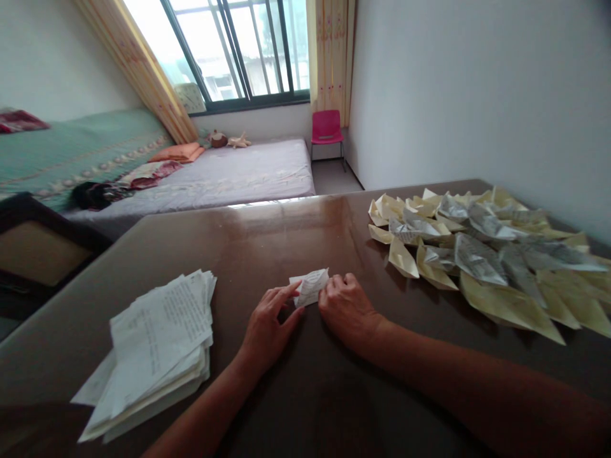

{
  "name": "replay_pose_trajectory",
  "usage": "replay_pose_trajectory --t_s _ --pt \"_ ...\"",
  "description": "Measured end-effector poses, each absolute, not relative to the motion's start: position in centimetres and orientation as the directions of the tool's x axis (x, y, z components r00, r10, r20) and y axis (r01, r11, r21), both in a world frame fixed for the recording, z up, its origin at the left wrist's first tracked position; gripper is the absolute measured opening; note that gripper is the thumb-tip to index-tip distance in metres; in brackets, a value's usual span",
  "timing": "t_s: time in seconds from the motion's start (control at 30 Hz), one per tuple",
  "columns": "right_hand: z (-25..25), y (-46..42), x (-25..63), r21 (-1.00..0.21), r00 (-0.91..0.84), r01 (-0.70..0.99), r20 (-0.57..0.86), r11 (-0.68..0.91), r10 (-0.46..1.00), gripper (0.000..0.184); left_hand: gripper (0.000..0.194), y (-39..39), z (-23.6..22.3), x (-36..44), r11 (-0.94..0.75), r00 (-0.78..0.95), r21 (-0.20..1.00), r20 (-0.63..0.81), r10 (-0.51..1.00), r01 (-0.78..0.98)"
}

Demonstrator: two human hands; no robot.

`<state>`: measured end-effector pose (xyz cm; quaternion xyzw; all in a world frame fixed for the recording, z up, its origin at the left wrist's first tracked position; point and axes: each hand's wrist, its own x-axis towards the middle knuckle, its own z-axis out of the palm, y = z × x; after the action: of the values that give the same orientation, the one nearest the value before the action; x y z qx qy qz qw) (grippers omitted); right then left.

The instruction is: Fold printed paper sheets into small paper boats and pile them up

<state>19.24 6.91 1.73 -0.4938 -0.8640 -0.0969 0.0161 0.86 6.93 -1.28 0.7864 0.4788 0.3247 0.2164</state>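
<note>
A small piece of folded printed paper (310, 286) is held just above or on the brown table, between my two hands. My left hand (270, 321) grips its left end, with the index finger over the top and the thumb at the lower edge. Curled around the right end is my right hand (348, 308), whose fingers hide that part of the paper. To the left lies an uneven stack of printed sheets (160, 337). Many folded paper boats (477, 257), some cream and some printed white, crowd the right side.
The glossy brown table (248, 248) reaches toward a bed (252, 168) with a pale sheet. A pink chair (327, 129) stands beside the window wall. At the left edge is a dark-framed chair (41, 245). A white wall (477, 95) borders the right side.
</note>
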Motion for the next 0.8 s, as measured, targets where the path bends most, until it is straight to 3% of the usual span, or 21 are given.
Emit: replay_pose_trajectory --t_s 0.17,0.47,0.57,0.67,0.73,0.8 --pt "1.7 6.9 19.2 0.156 -0.515 0.854 0.128 0.496 0.848 0.02 0.066 7.3 -1.5 1.1 -0.354 0.237 0.783 0.268 0.934 0.511" --pt "1.9 7.2 19.6 0.094 -0.488 0.873 0.13 0.479 0.863 0.02 0.052 7.9 -1.5 1.2 -0.387 0.299 0.702 0.252 0.92 0.599" --pt "2.4 8.8 21.0 -0.105 -0.454 0.876 0.15 0.471 0.878 0.019 0.042 7.6 -1.1 0.9 -0.424 0.297 0.722 0.307 0.904 0.546" --pt "2.3 10.9 22.4 -0.464 -0.395 0.759 0.229 0.457 0.89 0.052 0.038 7.3 -0.2 0.7 -0.353 0.168 0.834 0.311 0.936 0.424" --pt "1.9 11.8 22.7 -0.735 -0.362 0.549 0.22 0.398 0.906 0.063 0.04 7.2 0.3 0.7 -0.263 0.067 0.916 0.255 0.965 0.302" --pt "1.4 12.2 22.6 -0.917 -0.41 0.279 0.155 0.285 0.899 0.055 0.043 7.1 0.5 0.8 -0.191 0.005 0.965 0.194 0.981 0.179"
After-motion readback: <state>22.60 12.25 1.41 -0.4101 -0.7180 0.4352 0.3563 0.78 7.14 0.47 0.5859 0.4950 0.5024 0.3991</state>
